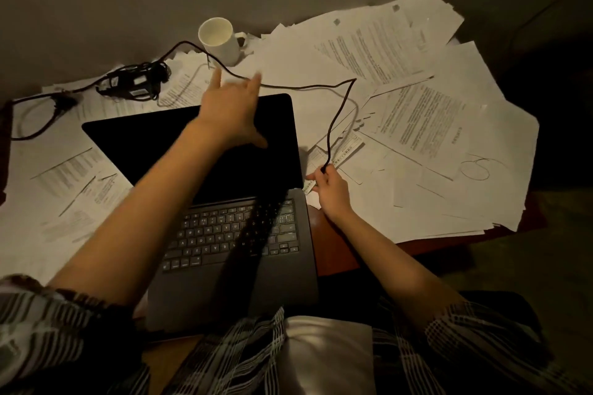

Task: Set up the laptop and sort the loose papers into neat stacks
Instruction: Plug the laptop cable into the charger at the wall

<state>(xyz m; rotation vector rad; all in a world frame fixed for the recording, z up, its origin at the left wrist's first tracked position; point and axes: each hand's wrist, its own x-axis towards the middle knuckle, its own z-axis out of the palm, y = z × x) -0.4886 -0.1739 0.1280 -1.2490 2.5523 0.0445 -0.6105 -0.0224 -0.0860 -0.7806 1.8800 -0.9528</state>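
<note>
A dark laptop (231, 234) lies open in front of me, its screen (128, 138) black. My left hand (229, 109) reaches over the top of the screen with fingers spread, near the black charger cable (305, 86). My right hand (330, 187) pinches the plug end of that cable just right of the laptop's hinge. The cable runs back to the power brick (134, 83) at the far left. Loose printed papers (417, 112) cover the desk on both sides, overlapping untidily.
A white mug (219, 38) stands behind the laptop by the wall. A second cable loop (35, 125) lies at the far left. Bare brown desk (333, 250) shows right of the keyboard. The desk edge drops off on the right.
</note>
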